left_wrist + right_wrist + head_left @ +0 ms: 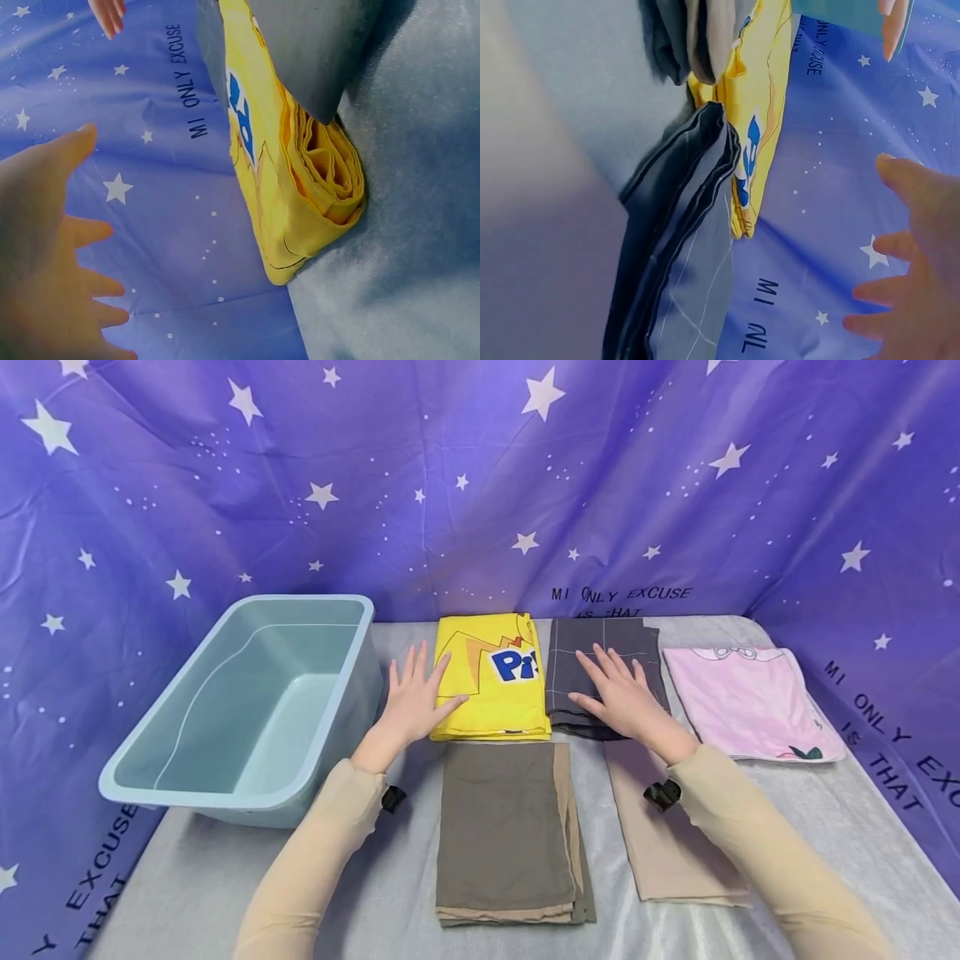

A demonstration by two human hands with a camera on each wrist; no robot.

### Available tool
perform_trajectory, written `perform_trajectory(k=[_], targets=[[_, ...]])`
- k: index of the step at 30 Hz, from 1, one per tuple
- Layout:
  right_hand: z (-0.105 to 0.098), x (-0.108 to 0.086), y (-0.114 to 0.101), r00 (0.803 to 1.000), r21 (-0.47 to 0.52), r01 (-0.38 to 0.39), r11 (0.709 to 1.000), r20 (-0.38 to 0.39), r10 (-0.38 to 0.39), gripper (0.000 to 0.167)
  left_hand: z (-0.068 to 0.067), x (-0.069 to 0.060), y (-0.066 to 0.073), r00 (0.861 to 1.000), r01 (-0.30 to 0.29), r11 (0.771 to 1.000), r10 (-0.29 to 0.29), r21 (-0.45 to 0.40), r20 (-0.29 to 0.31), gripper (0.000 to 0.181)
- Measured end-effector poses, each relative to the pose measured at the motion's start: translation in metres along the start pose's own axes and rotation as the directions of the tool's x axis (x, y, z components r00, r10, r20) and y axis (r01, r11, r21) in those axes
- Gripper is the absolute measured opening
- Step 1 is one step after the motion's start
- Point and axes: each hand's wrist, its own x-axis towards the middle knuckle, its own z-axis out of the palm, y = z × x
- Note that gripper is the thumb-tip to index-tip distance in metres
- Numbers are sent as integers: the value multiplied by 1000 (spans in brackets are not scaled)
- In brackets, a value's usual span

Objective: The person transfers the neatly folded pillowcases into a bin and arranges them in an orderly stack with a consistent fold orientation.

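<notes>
My left hand is spread with straight fingers beside the left edge of a folded yellow cloth printed with blue letters. The left wrist view shows a gap between that hand and the yellow cloth. Over a folded dark grey cloth with thin white lines is my right hand, fingers spread and holding nothing. From the right wrist, this hand appears raised off the dark cloth. Nearer to me lie a folded grey-brown cloth and a folded beige cloth, the latter partly covered by my right forearm.
On the left stands a blue-green plastic tub with nothing visible inside. A folded pink cloth lies at the far right. Grey fabric covers the table. Behind and beside it hangs a purple curtain with white stars.
</notes>
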Motion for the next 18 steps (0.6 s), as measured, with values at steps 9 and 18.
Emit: perform_trajectory(k=[9,18], targets=[[0,22,-2,998,51,22,998,56,-25,65,-1,7,-1,1000,19,997,-20,-74,-23,67],[5,47,-2,995,279,-21,960,103,-9,59,9,20,-11,993,19,960,-51,-281,-107,55]])
